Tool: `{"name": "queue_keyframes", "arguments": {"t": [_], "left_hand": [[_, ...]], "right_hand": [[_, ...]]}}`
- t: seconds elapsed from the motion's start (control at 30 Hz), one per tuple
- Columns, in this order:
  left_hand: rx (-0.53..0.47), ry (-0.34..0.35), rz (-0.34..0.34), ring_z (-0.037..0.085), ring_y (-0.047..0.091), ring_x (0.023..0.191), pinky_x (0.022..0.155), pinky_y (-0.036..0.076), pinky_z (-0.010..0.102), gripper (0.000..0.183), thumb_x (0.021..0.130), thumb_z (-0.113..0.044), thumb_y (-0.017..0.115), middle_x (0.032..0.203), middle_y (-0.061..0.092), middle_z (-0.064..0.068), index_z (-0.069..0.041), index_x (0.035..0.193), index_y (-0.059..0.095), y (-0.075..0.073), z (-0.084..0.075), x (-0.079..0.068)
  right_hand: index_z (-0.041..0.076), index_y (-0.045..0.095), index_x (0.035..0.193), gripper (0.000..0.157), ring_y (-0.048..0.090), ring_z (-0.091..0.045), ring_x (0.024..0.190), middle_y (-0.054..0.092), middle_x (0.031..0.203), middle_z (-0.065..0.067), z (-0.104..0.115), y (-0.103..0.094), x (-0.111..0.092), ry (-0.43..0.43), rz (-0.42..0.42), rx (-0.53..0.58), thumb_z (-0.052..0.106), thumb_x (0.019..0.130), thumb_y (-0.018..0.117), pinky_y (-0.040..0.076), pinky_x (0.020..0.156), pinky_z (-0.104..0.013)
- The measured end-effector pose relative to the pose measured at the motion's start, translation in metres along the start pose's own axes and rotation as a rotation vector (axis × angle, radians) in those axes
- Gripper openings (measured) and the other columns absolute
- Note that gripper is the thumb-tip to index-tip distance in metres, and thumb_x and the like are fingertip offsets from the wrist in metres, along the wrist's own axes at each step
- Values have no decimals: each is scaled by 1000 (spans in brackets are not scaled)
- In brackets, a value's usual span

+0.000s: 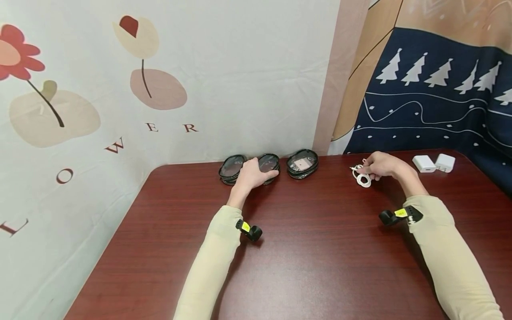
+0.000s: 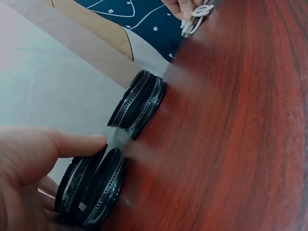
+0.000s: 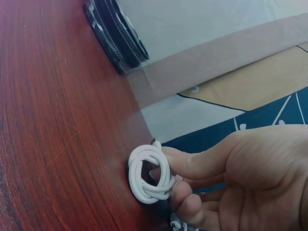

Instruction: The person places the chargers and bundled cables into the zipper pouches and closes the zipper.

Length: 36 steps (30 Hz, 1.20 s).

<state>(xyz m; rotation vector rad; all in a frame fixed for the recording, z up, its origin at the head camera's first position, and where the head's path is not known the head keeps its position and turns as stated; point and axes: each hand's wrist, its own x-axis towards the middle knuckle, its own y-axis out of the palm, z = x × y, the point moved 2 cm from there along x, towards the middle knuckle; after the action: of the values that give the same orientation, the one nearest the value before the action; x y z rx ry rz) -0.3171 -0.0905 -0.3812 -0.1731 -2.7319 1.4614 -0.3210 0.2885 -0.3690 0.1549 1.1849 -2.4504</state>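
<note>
Starting at the left of the table (image 1: 316, 262), locate the left-hand case (image 1: 231, 166), a rounded black item with a clear top, at the far edge. The left hand (image 1: 250, 174) is positioned between this unit and the middle case (image 1: 269, 162). Its thumb is straight, spread away from the fingers, and lies across the middle case; the fingers are partly hidden, so whether they clasp that case cannot be told. The right-hand case (image 1: 302, 164) stands just beside it, with a pale rectangular piece visible through its top. Further right, the white cable (image 3: 151, 174) is coiled in a loop near the far edge. The right hand (image 1: 383, 165) pinches the cable between thumb and fingertips, with the gap closed down to the cord. Beyond this hand, two white adapters (image 1: 424, 163) sit side by side on the table.
</note>
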Motion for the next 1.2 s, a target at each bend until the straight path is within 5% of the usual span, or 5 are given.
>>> {"name": "queue_keyframes", "arguments": {"t": [0.3, 0.6, 0.87, 1.07, 1.2], "left_hand": [[-102, 4, -88, 39, 54, 126, 100, 48, 50, 85, 84, -51, 76, 138, 56, 26, 6, 141, 50, -3, -2, -3], [-182, 6, -118, 38, 55, 125, 98, 49, 49, 86, 84, -54, 75, 137, 56, 27, 6, 141, 52, -5, -5, -1], [-240, 37, -163, 29, 62, 94, 80, 52, 43, 58, 86, -58, 72, 101, 69, 18, -2, 99, 65, -7, -9, -4], [-280, 37, -166, 28, 59, 95, 80, 50, 41, 57, 85, -59, 71, 98, 66, 15, -4, 96, 61, -7, -11, -9], [-292, 56, -175, 25, 55, 86, 74, 46, 37, 54, 86, -58, 71, 82, 57, 8, -6, 87, 55, -8, -10, -12]], "right_hand": [[-1, 64, 78, 27, 52, -13, 60, 54, 62, 1, 5, 0, -1, -6, -7, -10, 16, 99, 64, 46, 57, -26], [-11, 65, 94, 32, 53, -15, 59, 55, 63, -1, 13, -5, -5, -11, -122, 24, 20, 100, 64, 47, 53, -28], [-13, 63, 108, 38, 55, -15, 61, 59, 68, -4, 20, -7, -7, 21, -226, 76, 24, 101, 64, 49, 55, -30], [-11, 64, 112, 42, 56, -16, 63, 61, 70, -4, 24, -9, -9, 5, -297, 99, 29, 101, 64, 50, 59, -32], [-11, 64, 112, 43, 56, -15, 61, 60, 68, -1, 27, -11, -11, -25, -322, 130, 30, 101, 64, 49, 58, -31]]}}
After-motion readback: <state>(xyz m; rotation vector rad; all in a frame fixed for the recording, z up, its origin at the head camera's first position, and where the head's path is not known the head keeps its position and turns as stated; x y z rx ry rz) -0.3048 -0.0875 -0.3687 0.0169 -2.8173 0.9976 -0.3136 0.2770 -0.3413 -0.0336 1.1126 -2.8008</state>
